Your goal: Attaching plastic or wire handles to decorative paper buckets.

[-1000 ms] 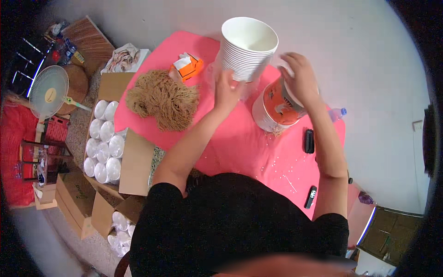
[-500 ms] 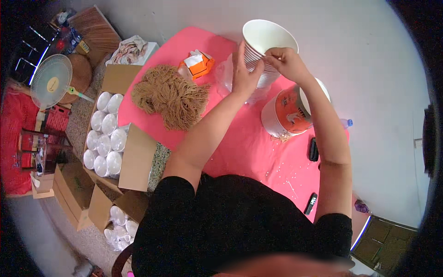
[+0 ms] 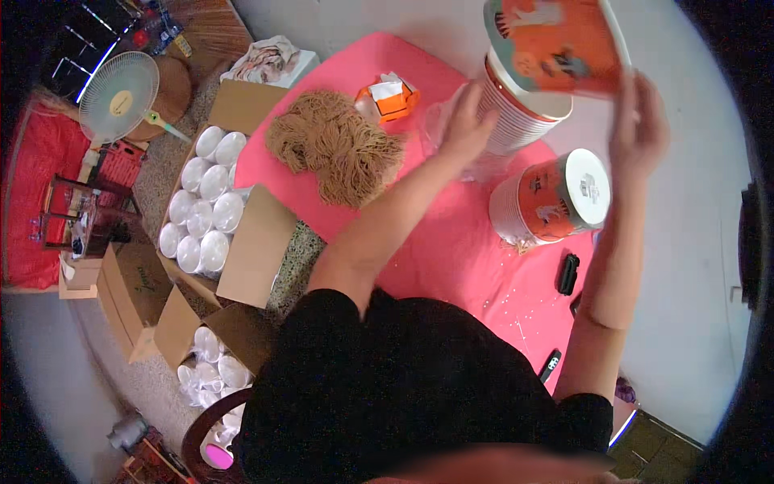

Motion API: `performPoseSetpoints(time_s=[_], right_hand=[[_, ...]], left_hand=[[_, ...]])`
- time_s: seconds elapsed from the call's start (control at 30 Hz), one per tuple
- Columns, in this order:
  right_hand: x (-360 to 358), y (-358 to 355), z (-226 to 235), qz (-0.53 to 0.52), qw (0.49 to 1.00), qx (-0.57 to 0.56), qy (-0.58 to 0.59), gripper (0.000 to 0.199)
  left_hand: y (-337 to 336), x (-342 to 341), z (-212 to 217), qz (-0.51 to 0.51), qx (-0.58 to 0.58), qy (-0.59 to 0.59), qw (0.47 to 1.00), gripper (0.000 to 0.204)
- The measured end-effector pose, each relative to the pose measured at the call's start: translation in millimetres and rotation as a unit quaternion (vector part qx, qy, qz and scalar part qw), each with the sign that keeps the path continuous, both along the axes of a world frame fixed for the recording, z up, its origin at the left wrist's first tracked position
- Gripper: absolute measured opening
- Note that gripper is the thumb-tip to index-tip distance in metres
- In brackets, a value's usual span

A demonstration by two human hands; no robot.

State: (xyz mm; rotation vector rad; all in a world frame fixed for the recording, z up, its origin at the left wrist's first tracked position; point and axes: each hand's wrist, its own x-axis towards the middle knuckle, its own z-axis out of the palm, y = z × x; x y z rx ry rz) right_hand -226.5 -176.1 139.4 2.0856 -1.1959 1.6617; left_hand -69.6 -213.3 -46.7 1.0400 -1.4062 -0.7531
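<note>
The right hand [image 3: 641,125] grips a cup [image 3: 558,44] whose snagging could topple the stack [image 3: 520,125] (left hand [image 3: 465,129] spread wide against it).

Two bucket stacks [image 3: 524,133], one raised bucket [image 3: 560,44] — and one tan strand heap [image 3: 334,149], one tissue pack [image 3: 395,106].

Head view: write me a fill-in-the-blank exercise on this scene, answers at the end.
1. The raised printed tub is held by the person's ____.
2. The heap of tan strands lies nearer to the person's ____.
3. The cloth covering the table is ____.
4. The wrapped cups in the open box are ____ in colour.

Missing words: right hand; left hand; pink; white.
</note>
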Motion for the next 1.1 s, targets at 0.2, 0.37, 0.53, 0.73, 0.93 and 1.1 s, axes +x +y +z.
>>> performPoseSetpoints(time_s=[0.2, 0.37, 0.53, 0.73, 0.93, 1.1], right_hand=[[-43, 104, -41, 0.079, 0.925, 0.361, -0.086, 0.008], [-35, 149, -130, 0.232, 0.826, 0.513, -0.023, 0.007], [-44, 163, -183, 0.215, 0.811, 0.537, -0.083, 0.009], [-53, 151, -196, 0.207, 0.79, 0.568, -0.103, 0.015], [-51, 149, -188, 0.205, 0.775, 0.586, -0.113, 0.016], [-38, 146, -175, 0.203, 0.753, 0.615, -0.116, 0.016]], left_hand=[[8, 130, -70, 0.022, 0.064, -0.162, 0.984, 0.022], [40, 136, -96, -0.018, 0.002, -0.476, 0.879, 0.017], [39, 121, -104, 0.019, 0.014, -0.596, 0.803, 0.012], [27, 134, -135, 0.024, -0.04, -0.602, 0.797, 0.012], [55, 133, -81, 0.049, -0.098, -0.372, 0.922, 0.012], [99, 111, -45, -0.026, -0.107, -0.322, 0.94, 0.011]])
